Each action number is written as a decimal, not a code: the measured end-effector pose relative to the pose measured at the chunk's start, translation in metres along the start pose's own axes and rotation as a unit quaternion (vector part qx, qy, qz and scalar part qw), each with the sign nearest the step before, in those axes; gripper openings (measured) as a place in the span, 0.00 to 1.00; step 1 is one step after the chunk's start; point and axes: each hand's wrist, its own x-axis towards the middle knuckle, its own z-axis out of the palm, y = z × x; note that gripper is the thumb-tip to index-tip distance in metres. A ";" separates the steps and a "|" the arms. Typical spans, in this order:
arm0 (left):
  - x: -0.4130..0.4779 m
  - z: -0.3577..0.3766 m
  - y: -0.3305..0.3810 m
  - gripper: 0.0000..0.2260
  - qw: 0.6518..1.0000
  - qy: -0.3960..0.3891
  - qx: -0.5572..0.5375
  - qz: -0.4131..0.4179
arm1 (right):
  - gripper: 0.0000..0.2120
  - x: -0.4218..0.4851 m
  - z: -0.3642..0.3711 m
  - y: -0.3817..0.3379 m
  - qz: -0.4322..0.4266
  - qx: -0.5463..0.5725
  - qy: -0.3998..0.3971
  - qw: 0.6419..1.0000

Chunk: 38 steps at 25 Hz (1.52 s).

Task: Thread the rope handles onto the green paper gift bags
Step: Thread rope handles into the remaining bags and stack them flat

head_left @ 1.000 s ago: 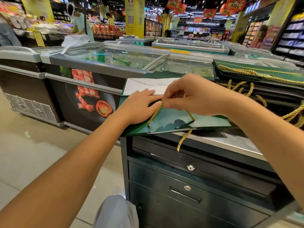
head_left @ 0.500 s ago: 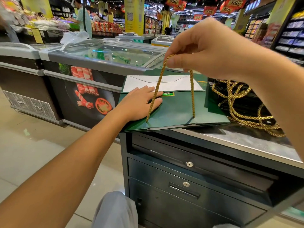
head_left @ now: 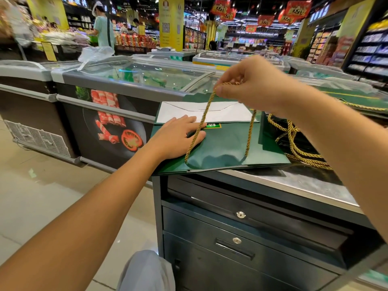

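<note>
A flat, glossy green paper gift bag (head_left: 226, 148) lies on the brushed-metal tabletop (head_left: 304, 181), its near-left corner hanging a little past the tabletop's edge. The left hand (head_left: 176, 139) rests palm-down on the left part of the bag, fingers straight and close together, pressing the paper flat.

Above the bag the right hand (head_left: 249, 85) is raised with its fingers curled, thumb and forefinger pinching the top of a gold twisted rope handle (head_left: 249, 133). From that pinch the rope falls in two taut strands. The left one slants down across the left hand's fingertips, and the right one drops almost straight. Both end at the bag's upper face, just short of its near edge.

On the far side of the bag a white folded paper panel (head_left: 231, 114) shows, with a small green-and-yellow label (head_left: 214, 125) just below it. Just to the right of the bag a tangle of loose gold ropes (head_left: 294, 141) lies on the tabletop. Beyond the tangle, at the far right, sits a stack of green bags (head_left: 357, 99) with gold rope lying across the top one.

Under the tabletop are dark metal drawers (head_left: 241, 227) with round locks. Behind everything stand glass-topped chest freezers (head_left: 126, 78) — one carries a printed picture of sliced meat and a tomato on its front.
</note>
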 end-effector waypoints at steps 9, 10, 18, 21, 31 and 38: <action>-0.001 0.000 -0.011 0.13 0.978 0.097 -0.171 -0.073 | 0.22 -0.048 0.057 0.012 -0.004 -0.025 -0.122 0.992; -0.001 0.000 -0.011 0.13 0.975 0.107 -0.177 -0.079 | 0.27 -0.060 0.069 0.010 -0.022 -0.037 -0.159 0.986; -0.032 -0.025 -0.020 0.10 0.983 0.085 -0.127 -0.100 | 0.29 -0.079 0.117 0.024 -0.102 -0.195 -0.062 0.973; -0.058 -0.024 -0.030 0.11 0.957 0.129 -0.209 -0.157 | 0.25 -0.081 0.125 0.021 -0.117 -0.213 -0.024 0.970; -0.080 -0.036 -0.012 0.14 0.836 0.232 -0.462 -0.185 | 0.39 -0.068 0.072 -0.009 -0.114 -0.115 0.055 0.985; -0.081 -0.034 0.003 0.12 0.915 0.212 -0.316 -0.135 | 0.16 -0.057 0.019 -0.014 -0.105 0.062 0.311 0.943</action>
